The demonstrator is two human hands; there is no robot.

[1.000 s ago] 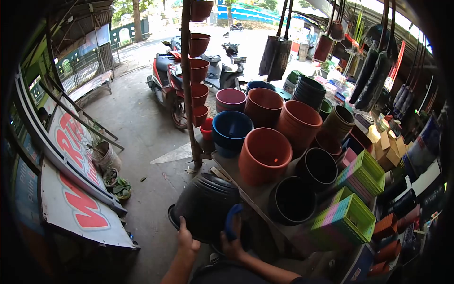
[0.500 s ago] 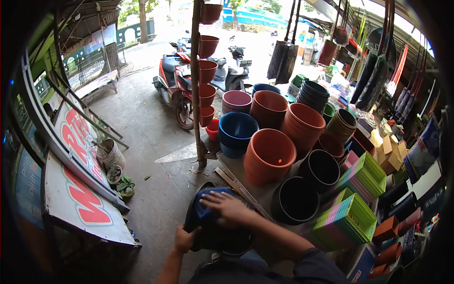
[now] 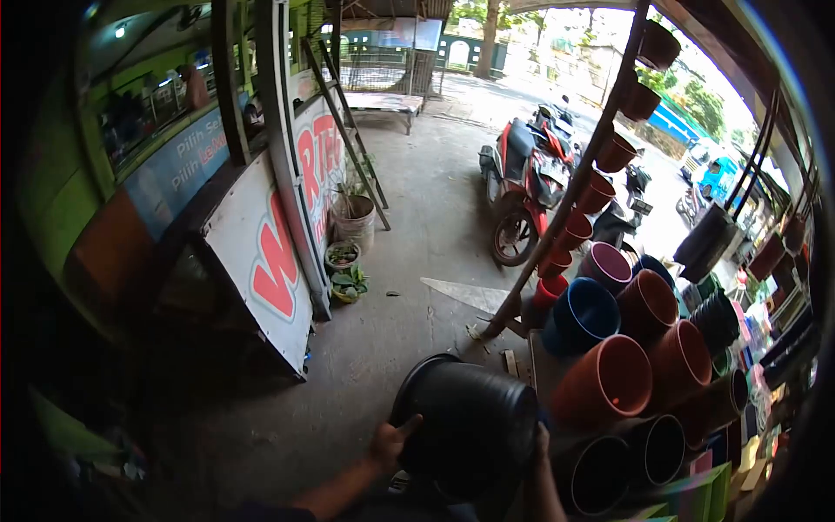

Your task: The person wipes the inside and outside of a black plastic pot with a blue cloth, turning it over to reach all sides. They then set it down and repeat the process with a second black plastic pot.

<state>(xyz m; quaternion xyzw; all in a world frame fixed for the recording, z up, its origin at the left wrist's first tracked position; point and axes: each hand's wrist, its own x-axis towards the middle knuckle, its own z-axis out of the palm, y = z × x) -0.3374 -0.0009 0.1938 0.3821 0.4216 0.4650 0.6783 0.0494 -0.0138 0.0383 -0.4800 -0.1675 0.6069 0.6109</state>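
Observation:
A large black plant pot (image 3: 465,418) lies tilted on its side in front of me, its rim toward the left and its base toward the right. On its left side my left hand (image 3: 391,442) grips it, thumb along the outer wall. My right hand (image 3: 539,448) is at the base end, pressed against the pot with its fingers mostly hidden. A bit of blue cloth (image 3: 545,418) shows at that hand. Close by on the right stand black pots (image 3: 600,474) and orange pots (image 3: 609,378).
A slanting pole (image 3: 565,209) carries small hanging pots. Blue pots (image 3: 587,313) stand behind the orange ones. To the left is a white sign board (image 3: 252,261) with potted plants (image 3: 348,283) beside it. A red motorcycle (image 3: 526,174) is parked ahead.
My view has swung left. The pot has been turned onto its side, and my right hand has moved from the cloth across it to its base end. My left hand still grips the pot.

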